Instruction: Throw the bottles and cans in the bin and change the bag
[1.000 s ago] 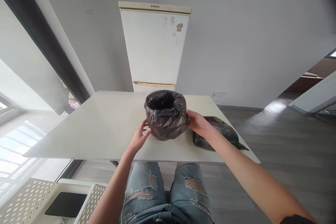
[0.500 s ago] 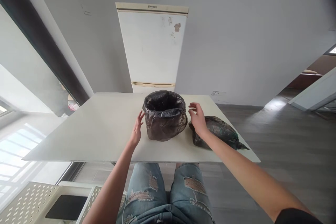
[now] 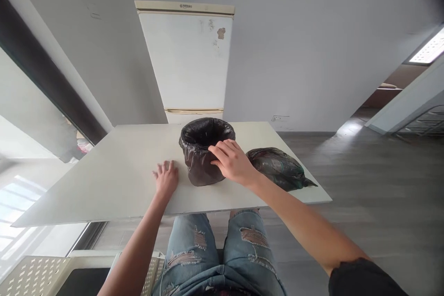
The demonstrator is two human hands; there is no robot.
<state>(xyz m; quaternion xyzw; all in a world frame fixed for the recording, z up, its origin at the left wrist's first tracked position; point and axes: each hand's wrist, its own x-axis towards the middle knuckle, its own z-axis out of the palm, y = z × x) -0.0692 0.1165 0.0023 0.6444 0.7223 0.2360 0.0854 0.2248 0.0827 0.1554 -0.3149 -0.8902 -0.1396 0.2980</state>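
A bin lined with a black plastic bag (image 3: 199, 166) stands upright on the white table, its mouth facing up and the bag folded over its rim. My right hand (image 3: 232, 159) is at the bin's front right side, just below the rim. Its fingers are bent, with the thumb apart from them; no grip on the bag shows. To the left of the bin, my left hand (image 3: 166, 178) rests on the tabletop with its fingers spread. A knotted, filled black garbage bag (image 3: 277, 166) lies on the right part of the table, partly behind my right wrist.
The white table (image 3: 104, 175) reaches from left to right in front of my legs. A white refrigerator (image 3: 187, 60) stands behind it against the grey wall. At the lower left is a perforated cream rack (image 3: 38, 273). Grey floor (image 3: 364, 185) lies to the right.
My right hand has moved left from beside the bin to its front. My left hand has come away from the bin's side and down onto the table. The view has shifted slightly right.
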